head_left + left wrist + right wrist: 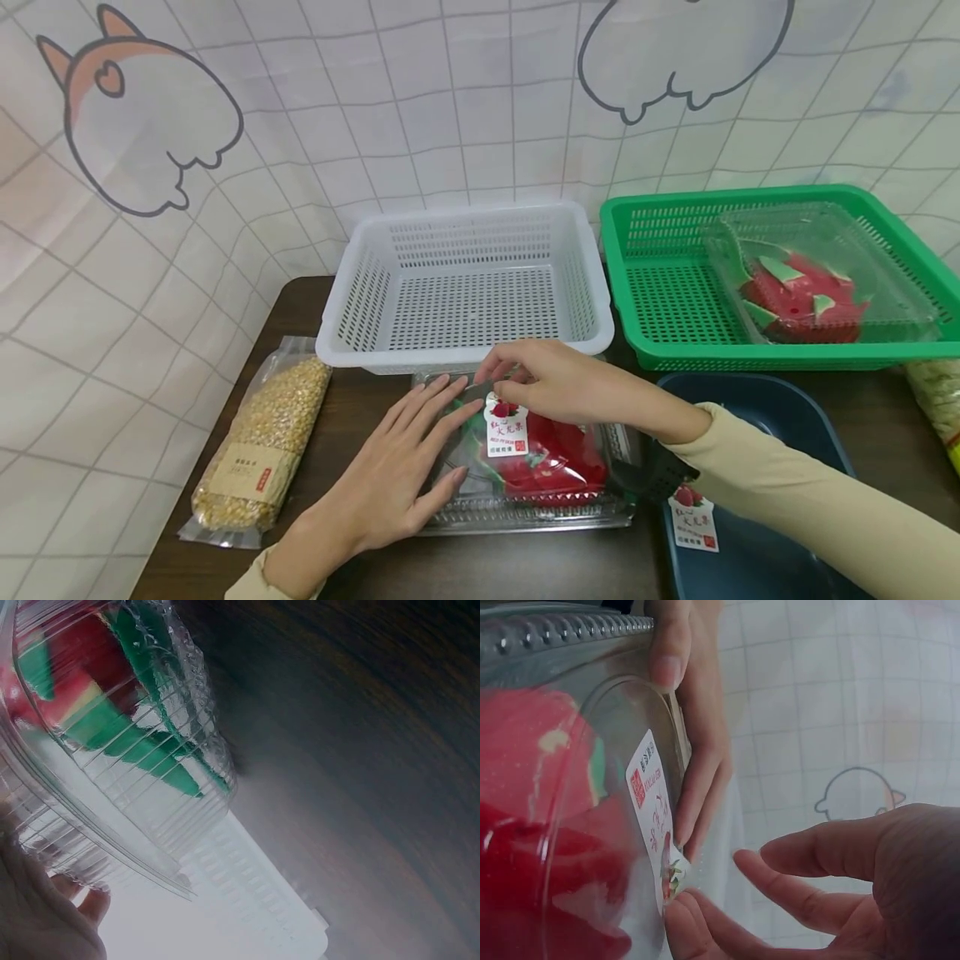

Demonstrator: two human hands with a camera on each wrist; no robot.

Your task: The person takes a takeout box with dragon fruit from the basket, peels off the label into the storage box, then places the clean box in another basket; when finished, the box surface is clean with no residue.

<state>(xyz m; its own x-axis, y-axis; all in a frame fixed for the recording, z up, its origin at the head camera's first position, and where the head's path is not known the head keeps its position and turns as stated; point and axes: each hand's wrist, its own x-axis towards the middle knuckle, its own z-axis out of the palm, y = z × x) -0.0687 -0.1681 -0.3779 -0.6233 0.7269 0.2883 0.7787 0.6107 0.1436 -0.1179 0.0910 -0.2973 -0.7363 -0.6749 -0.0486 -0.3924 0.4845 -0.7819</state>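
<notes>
A clear plastic clamshell box with a red dragon fruit inside lies before me, its lid down. On its lid is a white label with red print. My left hand rests over the box's left side, fingers straight and spread. My right hand is at the label's upper end. In the right wrist view, one digit of the right hand touches the label by its fruit picture, while other fingers stand apart, pinching nothing. The left wrist view shows the left hand against the box's edge.
A white basket stands behind the box. A green basket at the back right holds another boxed dragon fruit. A dark blue tray with a loose label at its edge sits right. A bag of yellow grains lies left.
</notes>
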